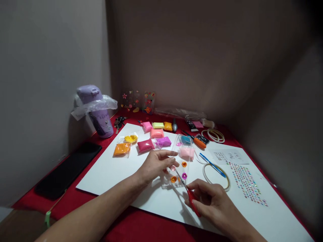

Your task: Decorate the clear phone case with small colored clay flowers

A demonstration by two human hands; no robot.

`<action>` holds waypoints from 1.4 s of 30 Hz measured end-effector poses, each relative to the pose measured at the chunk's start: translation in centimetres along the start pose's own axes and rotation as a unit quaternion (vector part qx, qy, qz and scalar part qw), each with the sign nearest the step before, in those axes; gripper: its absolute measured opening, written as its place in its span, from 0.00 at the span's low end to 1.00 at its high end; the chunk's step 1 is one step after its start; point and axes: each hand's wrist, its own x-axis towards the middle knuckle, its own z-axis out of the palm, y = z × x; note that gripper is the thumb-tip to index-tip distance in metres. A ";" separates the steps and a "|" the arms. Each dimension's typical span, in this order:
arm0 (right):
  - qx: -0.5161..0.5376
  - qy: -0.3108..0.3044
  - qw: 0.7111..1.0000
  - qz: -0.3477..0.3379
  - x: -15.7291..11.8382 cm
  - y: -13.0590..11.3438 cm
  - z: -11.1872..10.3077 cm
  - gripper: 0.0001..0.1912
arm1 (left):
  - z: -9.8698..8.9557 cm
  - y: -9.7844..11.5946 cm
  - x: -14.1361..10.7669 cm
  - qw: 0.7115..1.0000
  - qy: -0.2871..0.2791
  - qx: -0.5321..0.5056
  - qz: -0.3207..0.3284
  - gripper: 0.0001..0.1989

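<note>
My left hand (158,164) is closed, thumb and fingers drawn together over a clear phone case (165,184), around a small pale pink clay piece (173,168). My right hand (210,201) grips a slim red-handled tool (192,199); its thin metal tip reaches the pink piece. Whether that tool has one blade or two I cannot tell. Orange clay flowers (173,179) and a magenta flower (184,175) lie on the lower part of the case. A pale pink clay packet (186,153) and a teal packet (186,140) show at its upper end.
Crimson (145,146), purple (163,142) and orange (121,149) clay packets lie on a white board (106,178). Rightward are a blue tool (213,164), hoops (228,183) and gem stickers (248,185). A purple tumbler (103,122) and black phone (68,169) stand left.
</note>
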 end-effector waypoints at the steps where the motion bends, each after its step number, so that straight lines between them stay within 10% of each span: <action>1: 0.000 -0.002 1.000 0.000 0.0 0.0 0.0 0.05 | 0.0 0.0 0.0 1.000 -0.002 0.002 0.000 0.19; 42: -0.023 -0.025 0.999 0.019 -0.4 -0.7 -0.5 0.04 | 0.1 0.2 -0.1 0.999 -0.009 0.032 -0.024 0.20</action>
